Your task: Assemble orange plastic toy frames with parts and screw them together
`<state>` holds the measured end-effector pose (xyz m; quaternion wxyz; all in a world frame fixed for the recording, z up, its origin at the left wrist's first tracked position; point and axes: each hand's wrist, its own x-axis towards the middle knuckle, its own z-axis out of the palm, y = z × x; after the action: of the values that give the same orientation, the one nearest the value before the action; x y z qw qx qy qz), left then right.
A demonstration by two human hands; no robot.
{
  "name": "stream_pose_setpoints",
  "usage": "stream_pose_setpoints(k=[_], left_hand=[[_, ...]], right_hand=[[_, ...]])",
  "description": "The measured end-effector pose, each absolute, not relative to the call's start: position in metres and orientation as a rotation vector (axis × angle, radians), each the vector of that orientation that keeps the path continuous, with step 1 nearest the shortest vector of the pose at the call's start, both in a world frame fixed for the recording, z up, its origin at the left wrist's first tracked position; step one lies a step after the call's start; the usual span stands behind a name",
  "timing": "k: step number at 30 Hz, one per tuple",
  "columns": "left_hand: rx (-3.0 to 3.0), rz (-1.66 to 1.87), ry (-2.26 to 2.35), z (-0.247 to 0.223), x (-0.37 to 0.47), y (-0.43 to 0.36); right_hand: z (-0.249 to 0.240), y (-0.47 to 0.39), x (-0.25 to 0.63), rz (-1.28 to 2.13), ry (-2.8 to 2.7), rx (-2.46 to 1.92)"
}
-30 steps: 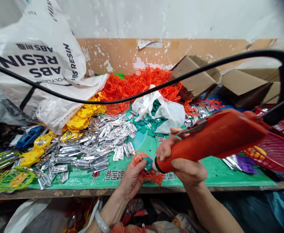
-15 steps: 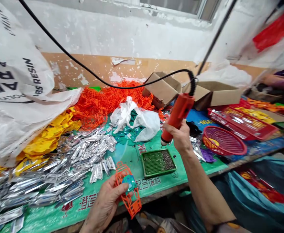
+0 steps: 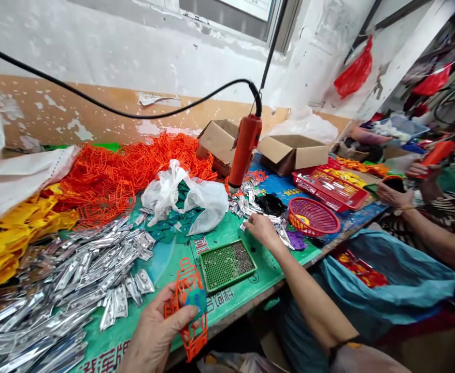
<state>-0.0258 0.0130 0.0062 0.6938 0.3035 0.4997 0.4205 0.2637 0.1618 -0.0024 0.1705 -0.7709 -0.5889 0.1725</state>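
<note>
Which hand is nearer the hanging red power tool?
Right: the right hand is below and right of the tool; the left hand is farther off, below and left.

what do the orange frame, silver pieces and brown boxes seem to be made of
Orange frame: probably moulded plastic, low sheen, going by its even colour and thin bars. Silver pieces: mirror-bright, either metal or chrome-coated plastic; the glints fit both. Brown boxes: cardboard, matt, with thin folded-out flaps.

Orange frame (image 3: pixel 195 343), tilted, teal piece (image 3: pixel 198 299) against it
</note>
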Motion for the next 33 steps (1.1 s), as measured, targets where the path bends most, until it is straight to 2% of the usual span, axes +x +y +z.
stream_pose_setpoints(k=[4,10,18,24,27,30,33], left_hand=[[0.675,0.937,1.103,0.006,-0.028,0.015],[0.657,0.972,1.152,0.009,-0.032,0.013],[0.561,1.081,1.036,0.015,-0.029,0.007],[0.558,1.18,0.928,0.015,-0.032,0.005],[0.544,1.189,0.924,0.011,-0.032,0.007],[0.61,1.19,0.961,0.011,-0.029,0.007],[0.716,1.17,0.951,0.015,-0.027,0.004]], right_hand=[[-0.014,0.174,0.25,0.424,-1.647,-2.35],[-0.02,0.186,0.253,0.467,-1.646,-2.365],[-0.022,0.189,0.266,0.649,-1.649,-2.181],[-0.01,0.141,0.256,0.689,-1.541,-1.954],[-0.001,0.097,0.225,0.873,-1.518,-1.72],[0.011,0.054,0.178,1.419,-1.333,-1.228],[0.02,0.032,0.136,1.672,-1.354,-1.034]])
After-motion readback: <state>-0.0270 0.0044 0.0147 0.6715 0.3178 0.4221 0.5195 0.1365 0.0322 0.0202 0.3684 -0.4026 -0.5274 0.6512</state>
